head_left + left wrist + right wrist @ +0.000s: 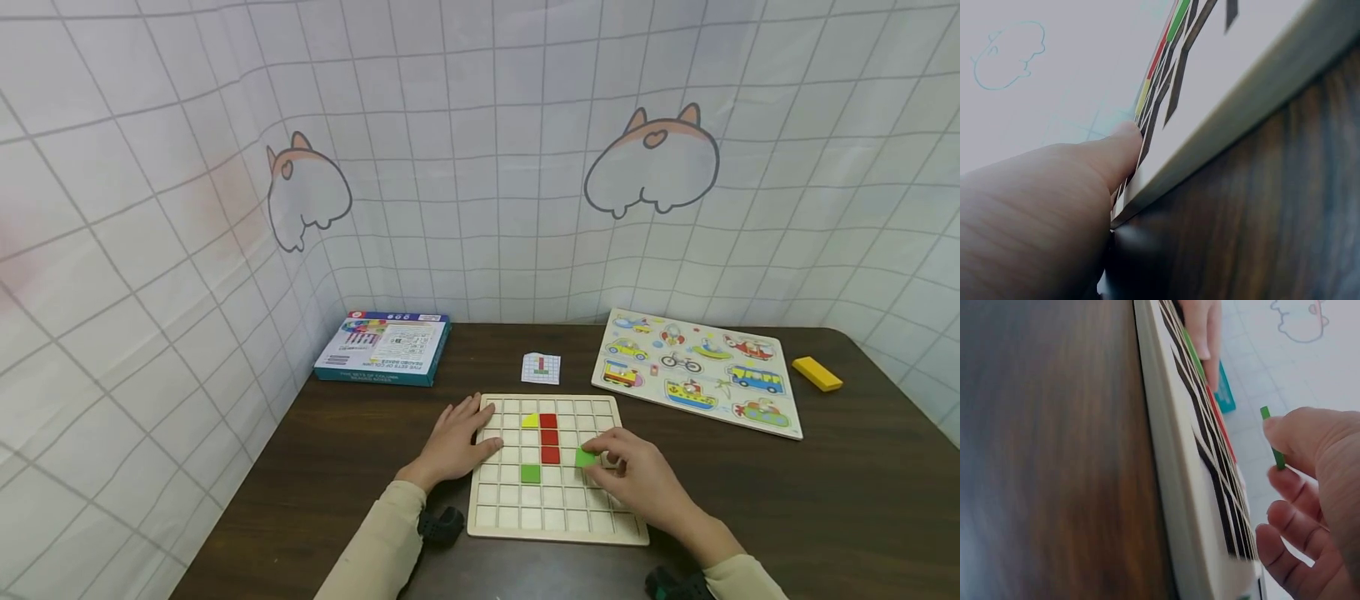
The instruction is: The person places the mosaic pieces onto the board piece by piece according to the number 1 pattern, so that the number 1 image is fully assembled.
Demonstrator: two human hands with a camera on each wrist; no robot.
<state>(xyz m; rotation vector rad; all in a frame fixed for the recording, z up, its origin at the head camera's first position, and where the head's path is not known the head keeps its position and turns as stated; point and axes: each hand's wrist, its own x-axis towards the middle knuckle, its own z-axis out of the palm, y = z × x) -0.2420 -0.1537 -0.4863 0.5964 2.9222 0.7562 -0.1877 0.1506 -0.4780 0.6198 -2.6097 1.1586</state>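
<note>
A pale wooden grid board (558,536) lies on the table. My left hand (450,442) rests on its left edge, fingers extended and thumb lying on the board, as the left wrist view also shows. Over the right part of the grid, my right hand (641,479) pinches a green square tile (585,458) between thumb and fingers. The right wrist view shows that tile (1279,460) edge-on, apart from the board. Three red tiles (550,437) form a column on the grid. A yellow piece (530,420) sits left of the top red one, and another green tile (530,474) lies lower left.
Behind the board lies a small card (541,368) with a printed red and green figure. A boxed set (375,375) is at the back left. A vehicle picture puzzle board (660,362) and a yellow block (817,374) lie at the back right.
</note>
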